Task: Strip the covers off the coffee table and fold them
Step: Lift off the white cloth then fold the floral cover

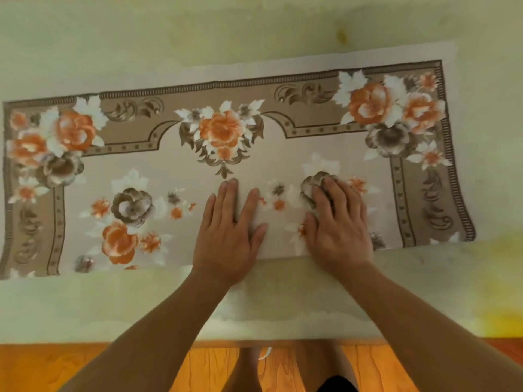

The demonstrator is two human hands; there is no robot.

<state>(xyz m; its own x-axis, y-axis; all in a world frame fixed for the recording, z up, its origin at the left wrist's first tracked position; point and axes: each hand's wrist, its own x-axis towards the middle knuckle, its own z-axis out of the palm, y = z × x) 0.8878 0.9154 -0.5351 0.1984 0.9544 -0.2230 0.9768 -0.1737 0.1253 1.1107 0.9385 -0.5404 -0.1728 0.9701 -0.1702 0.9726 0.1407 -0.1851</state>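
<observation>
Across nearly the whole view spreads the coffee table (113,301), its top hidden under a pale greenish-cream under-cover (169,32) that shows faint yellow stains near the far edge and at the right. On top of that lies the flowered cover (175,165), a beige cloth with a brown scrolled border and clusters of orange, white and brown roses. It rests flat in a long strip, running from the left edge of the view almost to the right. Its near edge is straight and looks like a fold line, with the flower pattern cut off along it. Its right end curves slightly. No brand, label or writing can be read anywhere on either cloth.

Below the table's near edge is an orange-brown wooden floor (56,369), with the person's legs (283,369) standing just against the table.

Both bare forearms reach forward from the bottom of the view and converge over the near middle of the flowered cover. The left hand (229,236) lies palm down, fingers straight and a little spread, pressing flat on the cloth beside the near edge. The right hand (339,224) lies palm down just beside it, apart from it by a narrow gap, fingers straight and close together, over a brown rose. Neither hand grasps anything; both simply press the cover flat against the table.
</observation>
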